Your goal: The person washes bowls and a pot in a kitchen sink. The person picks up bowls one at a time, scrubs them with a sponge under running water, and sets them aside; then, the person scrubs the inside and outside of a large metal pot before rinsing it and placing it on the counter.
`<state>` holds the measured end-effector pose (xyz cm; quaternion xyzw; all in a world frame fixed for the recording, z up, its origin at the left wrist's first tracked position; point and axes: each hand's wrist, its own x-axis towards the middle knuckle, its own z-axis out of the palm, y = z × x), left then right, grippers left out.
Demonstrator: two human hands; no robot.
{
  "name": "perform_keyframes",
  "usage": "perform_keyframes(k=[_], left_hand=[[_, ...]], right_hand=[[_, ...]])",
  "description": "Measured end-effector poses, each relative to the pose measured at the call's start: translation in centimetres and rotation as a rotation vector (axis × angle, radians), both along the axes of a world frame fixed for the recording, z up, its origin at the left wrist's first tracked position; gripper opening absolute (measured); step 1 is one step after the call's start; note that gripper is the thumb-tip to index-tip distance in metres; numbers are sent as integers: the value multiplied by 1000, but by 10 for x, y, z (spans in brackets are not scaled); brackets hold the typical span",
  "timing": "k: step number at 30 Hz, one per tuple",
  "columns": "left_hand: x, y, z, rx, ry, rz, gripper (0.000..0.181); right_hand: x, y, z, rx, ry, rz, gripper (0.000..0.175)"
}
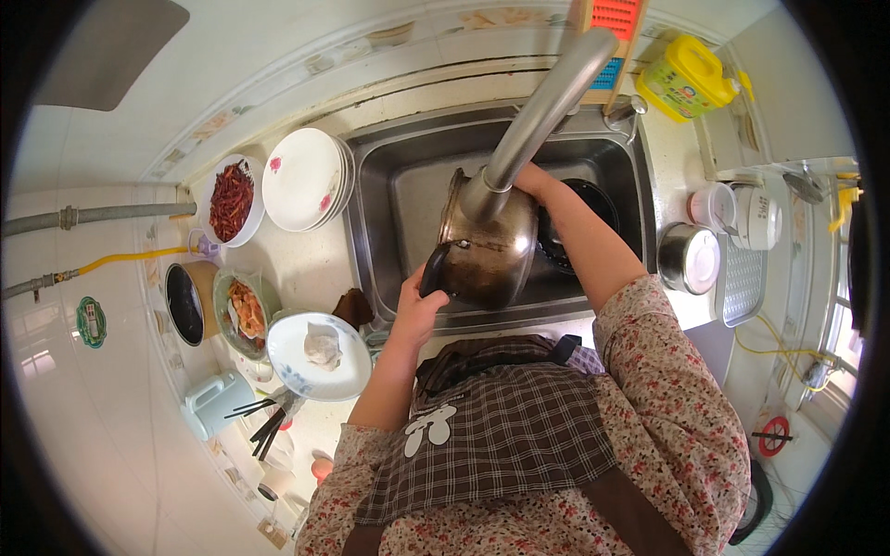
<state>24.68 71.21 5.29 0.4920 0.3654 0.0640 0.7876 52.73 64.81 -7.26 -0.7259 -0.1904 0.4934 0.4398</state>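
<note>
A stained metal pot (497,257) is tipped on its side in the stainless steel sink (410,201), its mouth turned left. My left hand (417,306) grips the black handle (434,270) on the pot's near side. Behind the faucet (539,118), my right hand (532,181) is at the pot's far side. The faucet and pot hide its fingers, so their hold cannot be seen. The faucet's end overlaps the pot in view. A dark round pan or basket (591,201) lies in the sink's right part, partly covered by my right forearm.
Stacked white plates (299,181) and a bowl of dried red chillies (233,201) stand left of the sink. Nearer are a covered food bowl (247,313) and a blue-patterned plate (285,354). On the right are a metal pot (688,257) and a yellow detergent jug (685,76).
</note>
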Motion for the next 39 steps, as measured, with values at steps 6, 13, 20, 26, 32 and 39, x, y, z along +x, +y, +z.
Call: perform_keyframes(k=[6,13,20,26,32,39], left_hand=[[-7,12,-5,-91,-28,26,44],[-11,18,-17,-284,-181,265,45],[-15,27,-20,-224,-185,248,57],[-16,30,-23,-240,-187,234,58],[-20,25,-32,-237,-224,190,56],[-12,34,-41,-258,-183,262,54]], right_hand=[[-14,-43,-40,-24,748,-245,31],[-62,-65,-27,77,939,-690,39],[-69,-55,27,324,69,-615,40],[-107,-45,89,596,-673,-220,24],[-74,-43,49,371,-367,-494,27],[-114,-50,96,602,-644,-92,22]])
